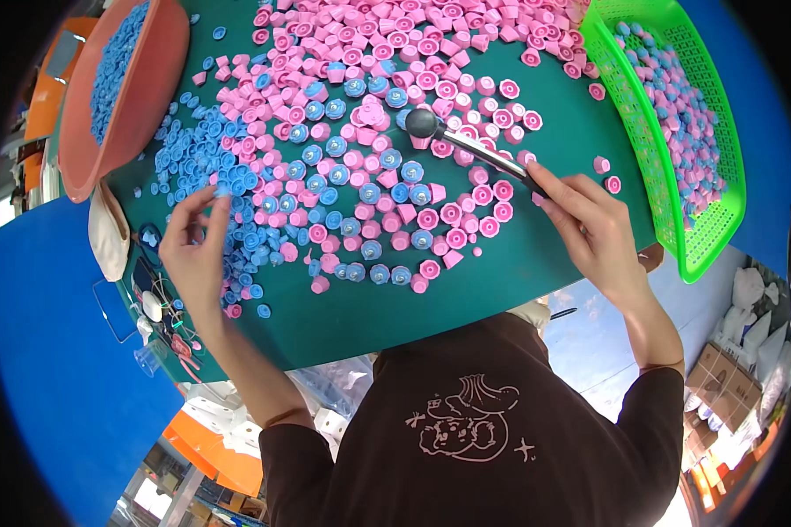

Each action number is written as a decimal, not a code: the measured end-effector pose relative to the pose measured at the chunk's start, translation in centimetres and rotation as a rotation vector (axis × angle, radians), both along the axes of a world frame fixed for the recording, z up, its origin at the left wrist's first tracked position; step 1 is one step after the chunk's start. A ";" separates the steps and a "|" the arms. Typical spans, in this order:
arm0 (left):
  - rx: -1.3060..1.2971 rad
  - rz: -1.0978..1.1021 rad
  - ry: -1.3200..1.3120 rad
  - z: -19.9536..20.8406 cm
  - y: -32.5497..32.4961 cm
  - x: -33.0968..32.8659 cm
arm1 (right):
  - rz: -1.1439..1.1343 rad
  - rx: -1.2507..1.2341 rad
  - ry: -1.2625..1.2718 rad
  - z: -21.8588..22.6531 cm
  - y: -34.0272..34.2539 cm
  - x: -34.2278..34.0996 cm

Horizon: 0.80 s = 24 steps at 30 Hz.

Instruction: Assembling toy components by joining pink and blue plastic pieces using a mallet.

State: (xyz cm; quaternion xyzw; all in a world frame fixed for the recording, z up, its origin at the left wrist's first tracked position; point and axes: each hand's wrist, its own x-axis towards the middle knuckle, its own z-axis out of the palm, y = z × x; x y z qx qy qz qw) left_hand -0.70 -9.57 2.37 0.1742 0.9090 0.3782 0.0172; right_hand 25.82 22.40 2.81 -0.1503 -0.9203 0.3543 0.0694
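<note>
A small mallet with a round black head (pixel 422 123) and a silver shaft is gripped at its dark handle end by my right hand (pixel 596 230). Its head hovers over or rests on the pink cups (pixel 451 212) in the middle; which one, I cannot tell. Over the heap of loose blue caps (pixel 198 149), the fingers of my left hand (pixel 195 255) are pinched together. A small blue cap (pixel 223 188) shows at its fingertips, a little blurred. Several pink cups nearby have blue caps with shiny centres (pixel 371 250) on top.
At the upper left, a reddish basin (pixel 163 79) holds many blue caps. A green plastic basket (pixel 646 167) on the right contains mixed pink and blue pieces. More pink cups (pixel 351 35) cover the far side of the green table (pixel 343 329). Cables and small tools (pixel 163 307) lie at its left edge.
</note>
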 end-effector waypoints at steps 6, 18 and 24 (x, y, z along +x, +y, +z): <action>0.015 -0.321 0.082 0.5 7.1 4.1 | 0.063 -0.029 -0.028 -0.5 -0.3 0.7; -0.009 -0.718 0.223 -2.6 14.7 5.3 | -0.090 -0.197 -0.021 -0.5 0.0 1.9; -0.023 -0.702 0.205 -2.5 15.0 5.4 | -0.079 -0.195 -0.053 -0.4 0.1 1.9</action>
